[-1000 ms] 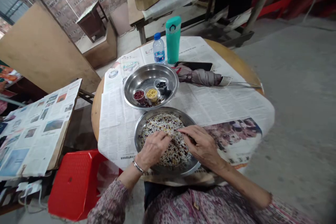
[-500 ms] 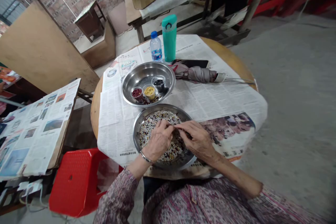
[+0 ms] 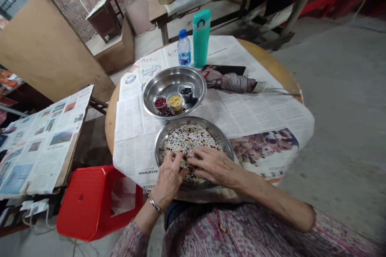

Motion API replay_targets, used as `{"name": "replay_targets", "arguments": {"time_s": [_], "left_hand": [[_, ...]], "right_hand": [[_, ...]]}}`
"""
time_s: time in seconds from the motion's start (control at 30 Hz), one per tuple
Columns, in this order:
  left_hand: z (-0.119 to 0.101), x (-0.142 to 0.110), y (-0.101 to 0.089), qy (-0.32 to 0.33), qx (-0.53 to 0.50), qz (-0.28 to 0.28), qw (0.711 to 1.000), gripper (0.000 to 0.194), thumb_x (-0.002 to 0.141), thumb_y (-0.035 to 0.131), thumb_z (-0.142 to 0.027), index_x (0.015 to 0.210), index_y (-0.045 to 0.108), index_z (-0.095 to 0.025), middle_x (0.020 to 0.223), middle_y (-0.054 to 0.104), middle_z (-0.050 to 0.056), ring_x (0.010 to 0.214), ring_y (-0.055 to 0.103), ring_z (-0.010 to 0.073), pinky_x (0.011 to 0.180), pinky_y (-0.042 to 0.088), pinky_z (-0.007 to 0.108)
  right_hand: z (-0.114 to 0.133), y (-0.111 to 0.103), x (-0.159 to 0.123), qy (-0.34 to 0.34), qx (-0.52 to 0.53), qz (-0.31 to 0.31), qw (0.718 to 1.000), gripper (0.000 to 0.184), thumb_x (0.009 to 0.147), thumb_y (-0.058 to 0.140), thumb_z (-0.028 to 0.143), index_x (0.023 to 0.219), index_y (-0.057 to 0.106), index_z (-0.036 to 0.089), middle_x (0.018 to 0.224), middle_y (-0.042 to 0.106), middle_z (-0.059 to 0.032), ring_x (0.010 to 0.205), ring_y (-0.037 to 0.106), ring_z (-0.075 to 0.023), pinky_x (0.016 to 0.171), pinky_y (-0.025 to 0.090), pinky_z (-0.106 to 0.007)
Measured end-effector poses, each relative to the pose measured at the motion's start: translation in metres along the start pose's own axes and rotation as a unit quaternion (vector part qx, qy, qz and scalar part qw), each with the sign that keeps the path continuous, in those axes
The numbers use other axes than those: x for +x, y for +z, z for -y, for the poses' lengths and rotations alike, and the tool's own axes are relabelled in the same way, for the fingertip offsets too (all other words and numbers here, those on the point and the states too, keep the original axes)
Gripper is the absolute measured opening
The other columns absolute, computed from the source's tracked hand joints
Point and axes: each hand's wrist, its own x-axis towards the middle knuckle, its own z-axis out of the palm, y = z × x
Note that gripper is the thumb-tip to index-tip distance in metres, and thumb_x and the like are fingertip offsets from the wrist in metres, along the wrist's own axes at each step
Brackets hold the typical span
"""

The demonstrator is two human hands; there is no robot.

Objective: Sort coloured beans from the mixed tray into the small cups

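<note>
Both hands are over a steel bowl (image 3: 159,156) filled with a mix of white grains and coloured beans (image 3: 193,138). My left hand (image 3: 170,174), with a metal bangle at the wrist, rests in the near left part of the mix, its fingers bent and apart. My right hand (image 3: 212,164) reaches in from the right, fingers spread and touching the mix. The fingertips of both hands are close together. Behind, a second steel basin (image 3: 163,80) holds a cup of red beans (image 3: 160,103), a cup of yellow beans (image 3: 175,102) and a cup of black beans (image 3: 186,91).
Newspaper (image 3: 132,136) covers the round table. Beyond the basin stand a water bottle (image 3: 184,50) and a teal flask (image 3: 201,40). A phone (image 3: 229,70) and a folded grey umbrella (image 3: 232,83) lie to the right. A red stool (image 3: 87,200) is at the left.
My hands, earlier together above the middle of the mix with fingertips meeting, have come down and nearer to me. Their fingers have spread into the mix.
</note>
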Motion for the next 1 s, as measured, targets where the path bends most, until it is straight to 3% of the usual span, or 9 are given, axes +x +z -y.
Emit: {"name": "replay_targets", "arguments": {"time_s": [0.1, 0.23, 0.37, 0.43, 0.53, 0.6, 0.73, 0.83, 1.0], "left_hand": [[-0.002, 0.011, 0.008, 0.025, -0.033, 0.002, 0.999, 0.023, 0.094, 0.052, -0.01, 0.113, 0.055, -0.022, 0.105, 0.056, 0.003, 0.096, 0.058, 0.0166, 0.087, 0.053, 0.03], [0.001, 0.044, 0.008, 0.045, 0.004, -0.043, 0.998, 0.026, 0.096, 0.042, -0.006, 0.11, 0.06, -0.021, 0.099, 0.058, 0.003, 0.092, 0.058, 0.0159, 0.086, 0.053, 0.029], [0.002, 0.064, 0.001, 0.02, 0.07, -0.097, 0.993, 0.023, 0.097, 0.047, -0.012, 0.112, 0.061, -0.02, 0.118, 0.057, 0.008, 0.108, 0.054, 0.021, 0.095, 0.051, 0.036], [0.0, 0.06, 0.0, 0.015, 0.09, -0.101, 0.991, 0.024, 0.096, 0.054, -0.024, 0.12, 0.058, -0.021, 0.129, 0.054, 0.009, 0.114, 0.051, 0.0251, 0.095, 0.051, 0.041], [-0.005, 0.04, 0.002, 0.054, 0.094, -0.064, 0.992, 0.044, 0.088, 0.067, -0.039, 0.128, 0.053, -0.026, 0.139, 0.048, 0.008, 0.122, 0.046, 0.0295, 0.094, 0.052, 0.046], [-0.009, 0.024, 0.005, 0.089, 0.082, -0.023, 0.992, 0.037, 0.09, 0.065, -0.033, 0.125, 0.055, -0.025, 0.137, 0.05, 0.007, 0.121, 0.047, 0.027, 0.094, 0.052, 0.042], [-0.011, 0.006, 0.007, 0.103, 0.081, 0.053, 0.99, 0.018, 0.096, 0.048, -0.011, 0.105, 0.061, -0.019, 0.111, 0.059, 0.005, 0.103, 0.054, 0.0199, 0.088, 0.054, 0.033], [-0.01, 0.008, 0.007, 0.111, 0.079, 0.071, 0.988, 0.021, 0.095, 0.045, -0.007, 0.103, 0.06, -0.019, 0.106, 0.058, 0.005, 0.099, 0.055, 0.0183, 0.087, 0.055, 0.031], [-0.001, 0.037, 0.004, 0.128, 0.072, 0.027, 0.989, 0.024, 0.094, 0.046, -0.005, 0.108, 0.058, -0.02, 0.11, 0.056, 0.005, 0.104, 0.053, 0.0185, 0.086, 0.054, 0.031]], "right_hand": [[-0.007, 0.005, 0.008, -0.017, 0.012, 0.038, 0.999, 0.008, 0.088, 0.058, 0.016, 0.091, 0.065, 0.02, 0.091, 0.063, -0.0049, 0.085, 0.059, -0.018, 0.072, 0.046, -0.029], [-0.031, 0.005, 0.023, 0.047, -0.035, -0.015, 0.998, 0.024, 0.086, 0.051, 0.004, 0.1, 0.065, 0.018, 0.093, 0.063, -0.007, 0.09, 0.057, -0.0194, 0.077, 0.047, -0.029], [-0.041, -0.003, 0.034, 0.13, -0.102, -0.067, 0.984, 0.025, 0.089, 0.049, 0.008, 0.106, 0.066, 0.016, 0.105, 0.063, -0.0121, 0.102, 0.054, -0.0254, 0.081, 0.047, -0.033], [-0.034, -0.004, 0.033, 0.149, -0.117, -0.071, 0.979, 0.022, 0.092, 0.051, 0.017, 0.109, 0.065, 0.015, 0.109, 0.063, -0.0141, 0.103, 0.054, -0.0276, 0.08, 0.048, -0.036], [-0.019, 0.001, 0.021, 0.114, -0.088, -0.052, 0.988, 0.026, 0.089, 0.059, 0.024, 0.114, 0.062, 0.016, 0.113, 0.061, -0.0139, 0.106, 0.054, -0.0281, 0.082, 0.05, -0.037], [-0.009, 0.008, 0.009, 0.075, -0.054, -0.03, 0.995, 0.027, 0.084, 0.062, 0.018, 0.111, 0.061, 0.017, 0.11, 0.061, -0.0121, 0.104, 0.056, -0.0263, 0.081, 0.051, -0.035], [0.002, 0.019, -0.006, 0.024, -0.003, 0.004, 1.0, 0.02, 0.086, 0.052, 0.008, 0.1, 0.061, 0.018, 0.095, 0.063, -0.0077, 0.087, 0.06, -0.0196, 0.072, 0.051, -0.031], [-0.003, 0.019, -0.002, 0.006, 0.022, 0.015, 1.0, 0.021, 0.086, 0.048, 0.005, 0.096, 0.062, 0.017, 0.091, 0.064, -0.0071, 0.083, 0.061, -0.0181, 0.073, 0.052, -0.03], [-0.035, 0.005, 0.021, 0.04, -0.001, 0.0, 0.999, 0.024, 0.085, 0.048, 0.004, 0.096, 0.063, 0.019, 0.094, 0.062, -0.0071, 0.092, 0.059, -0.0197, 0.079, 0.051, -0.03]]}}
